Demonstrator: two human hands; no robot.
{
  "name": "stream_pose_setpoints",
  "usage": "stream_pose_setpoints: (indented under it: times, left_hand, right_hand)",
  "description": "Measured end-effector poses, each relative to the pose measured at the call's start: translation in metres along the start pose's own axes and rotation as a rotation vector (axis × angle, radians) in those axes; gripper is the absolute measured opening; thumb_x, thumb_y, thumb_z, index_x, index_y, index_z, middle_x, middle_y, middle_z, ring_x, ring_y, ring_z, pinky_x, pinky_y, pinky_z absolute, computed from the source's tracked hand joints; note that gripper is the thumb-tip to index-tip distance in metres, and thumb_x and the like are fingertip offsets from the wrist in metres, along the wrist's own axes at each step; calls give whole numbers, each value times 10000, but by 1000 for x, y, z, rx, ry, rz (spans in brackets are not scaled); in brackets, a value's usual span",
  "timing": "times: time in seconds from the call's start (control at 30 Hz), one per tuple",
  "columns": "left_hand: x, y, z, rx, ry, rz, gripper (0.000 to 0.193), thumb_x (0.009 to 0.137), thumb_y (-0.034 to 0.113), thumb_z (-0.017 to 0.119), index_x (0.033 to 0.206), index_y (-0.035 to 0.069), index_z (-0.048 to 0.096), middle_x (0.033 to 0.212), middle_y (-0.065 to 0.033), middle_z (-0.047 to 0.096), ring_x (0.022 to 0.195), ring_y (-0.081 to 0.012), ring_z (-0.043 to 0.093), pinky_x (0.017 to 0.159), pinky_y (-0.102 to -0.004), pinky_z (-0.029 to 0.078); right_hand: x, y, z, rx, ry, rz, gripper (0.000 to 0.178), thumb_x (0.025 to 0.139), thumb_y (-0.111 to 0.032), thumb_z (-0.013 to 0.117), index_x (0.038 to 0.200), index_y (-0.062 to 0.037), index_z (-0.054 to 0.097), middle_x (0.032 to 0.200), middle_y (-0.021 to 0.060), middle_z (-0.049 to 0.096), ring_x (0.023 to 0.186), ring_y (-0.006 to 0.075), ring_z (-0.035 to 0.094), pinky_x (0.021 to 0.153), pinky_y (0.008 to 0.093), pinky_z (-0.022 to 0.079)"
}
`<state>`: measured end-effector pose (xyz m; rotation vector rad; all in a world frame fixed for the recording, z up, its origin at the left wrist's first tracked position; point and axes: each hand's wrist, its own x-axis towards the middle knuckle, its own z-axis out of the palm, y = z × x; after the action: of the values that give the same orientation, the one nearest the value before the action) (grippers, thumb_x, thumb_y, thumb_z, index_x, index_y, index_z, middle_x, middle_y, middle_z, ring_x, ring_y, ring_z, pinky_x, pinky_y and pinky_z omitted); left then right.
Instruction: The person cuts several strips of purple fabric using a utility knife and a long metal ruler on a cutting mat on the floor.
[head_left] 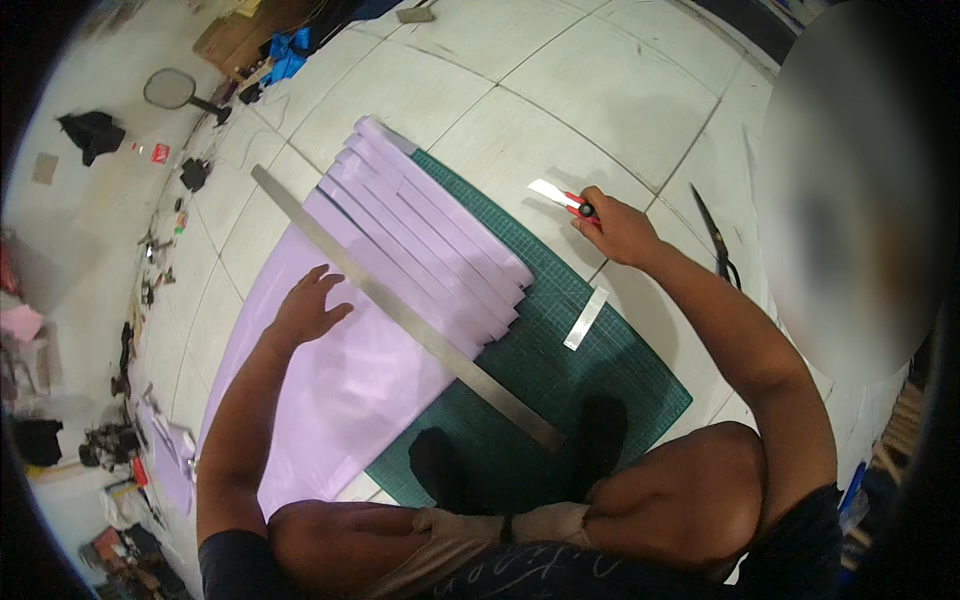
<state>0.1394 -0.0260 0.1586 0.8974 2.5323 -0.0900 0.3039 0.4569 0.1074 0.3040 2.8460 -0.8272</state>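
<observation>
A steel ruler (400, 313) crosses the green mat (635, 375) and lilac sheet (330, 400); the left hand (310, 308), loosely spread beside it, grips nothing; unpinned, the ruler could skid; farther out, the right hand (620, 232) curls round a red cutter (574, 203); its bared blade (546, 190) could score the sheet astray if it slipped.

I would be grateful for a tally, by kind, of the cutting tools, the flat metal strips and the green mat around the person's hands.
Red knife: 1
Black scissors: 1
Long metal strip and short metal strip: 2
Green mat: 1
Total: 5
</observation>
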Motion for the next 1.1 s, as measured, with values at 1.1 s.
stream_pose_setpoints:
  times: [1.1]
  left_hand:
    - [-143,-188,106,-243,145,-396,620,901,406,688,1379,51,516,1495,-243,409,1390,-397,392,1130,-467,364]
  right_hand:
    - [9,-4,-12,-330,142,111,401,986,-380,586,1267,-104,509,1086,174,628,927,323,662,790,443,523]
